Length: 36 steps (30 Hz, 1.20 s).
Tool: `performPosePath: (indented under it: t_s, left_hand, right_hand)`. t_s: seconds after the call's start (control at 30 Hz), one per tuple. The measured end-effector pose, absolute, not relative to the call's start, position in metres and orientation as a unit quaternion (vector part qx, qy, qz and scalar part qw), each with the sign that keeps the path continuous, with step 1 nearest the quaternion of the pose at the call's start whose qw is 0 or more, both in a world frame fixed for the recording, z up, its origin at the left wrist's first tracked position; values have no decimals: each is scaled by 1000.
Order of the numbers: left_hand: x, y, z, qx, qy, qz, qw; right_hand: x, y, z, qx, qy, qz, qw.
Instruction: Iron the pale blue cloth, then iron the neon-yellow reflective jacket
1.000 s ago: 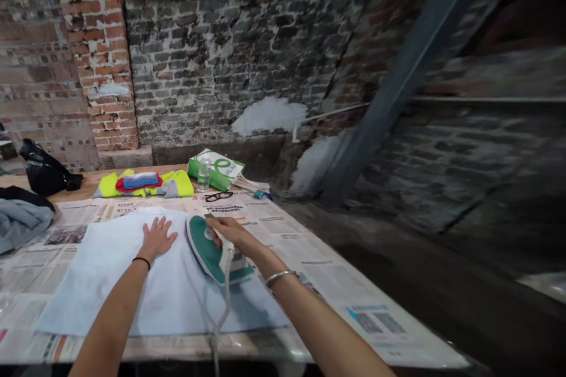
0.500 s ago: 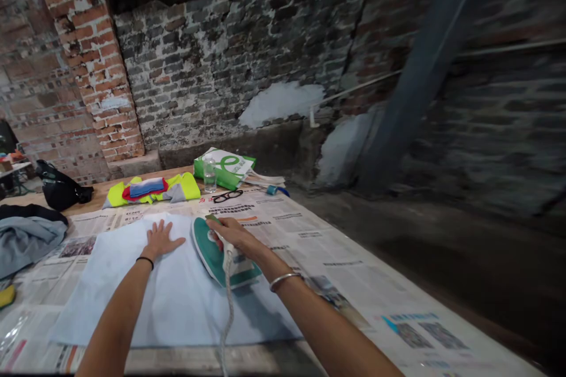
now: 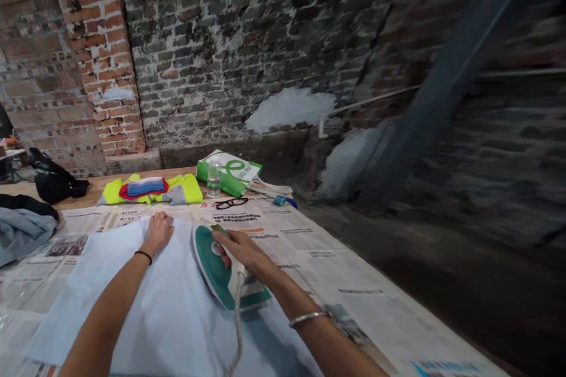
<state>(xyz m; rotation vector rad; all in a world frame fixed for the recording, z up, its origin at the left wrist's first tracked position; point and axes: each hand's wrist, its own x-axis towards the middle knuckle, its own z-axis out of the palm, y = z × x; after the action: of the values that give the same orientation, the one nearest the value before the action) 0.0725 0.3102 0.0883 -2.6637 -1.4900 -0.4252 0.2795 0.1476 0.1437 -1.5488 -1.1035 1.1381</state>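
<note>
In the head view, the right hand (image 3: 241, 250) is closed around the handle of a teal-and-white iron (image 3: 216, 265) on a pale blue cloth (image 3: 168, 318), and the left hand (image 3: 158, 232) lies open on the cloth. Newspaper (image 3: 309, 271) lies beneath (its print too small to read), and beyond it a green-and-white bag (image 3: 230, 174) shows a large green "e".

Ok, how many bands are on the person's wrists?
2: a black band on the left wrist and a silver bangle on the right forearm, just above the wrist. Others could be hidden.

The right hand (image 3: 241, 250) grips a green iron (image 3: 211, 265); the left hand (image 3: 158, 233) rests on pale blue cloth (image 3: 163, 312).
</note>
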Motion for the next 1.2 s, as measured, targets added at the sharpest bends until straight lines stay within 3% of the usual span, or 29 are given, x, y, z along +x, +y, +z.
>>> performPosePath:
  t_s: [0.6, 0.87, 1.2]
  left_hand:
    - [85, 331, 94, -866, -476, -140, 56]
    - [91, 343, 88, -851, -504, -145, 29]
    - [59, 287, 77, -898, -431, -81, -43]
  right_hand:
    - [295, 120, 146, -575, -482, 477, 458]
    - [294, 89, 164, -530, -573, 520, 348]
    - [283, 88, 148, -554, -582, 491, 337]
